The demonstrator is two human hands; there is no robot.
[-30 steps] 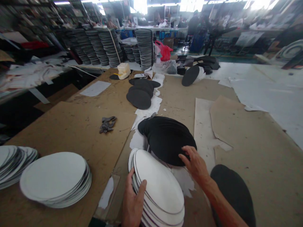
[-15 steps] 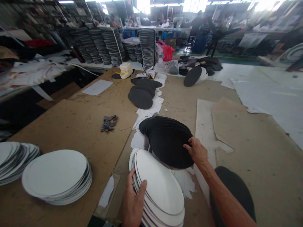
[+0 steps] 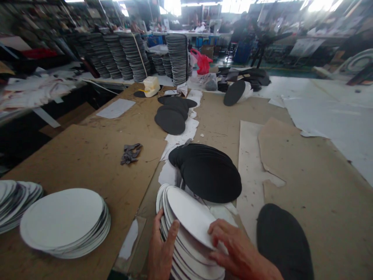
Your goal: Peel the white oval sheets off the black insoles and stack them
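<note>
A fanned stack of white oval pieces lies in front of me. My left hand grips its left edge, with the thumb on top and the fingers at the side. On top, one white oval sits slightly raised and offset from those below. My right hand has its fingers on that oval's right edge, closed around it; the fingertips are partly hidden. Just beyond, a fanned pile of black oval pieces rests on the table, touched by neither hand. Dark grey ovals lie right of my right hand.
More white oval stacks stand at left. A crumpled grey cloth lies beyond them. Farther off are dark ovals, a cut-open plastic container, a red bag and tall bound stacks. Brown paper covers the right side.
My right hand has left the black pile's right edge and come back toward me onto the white stack. The top white oval is now lifted a little. My left hand keeps its grip.
</note>
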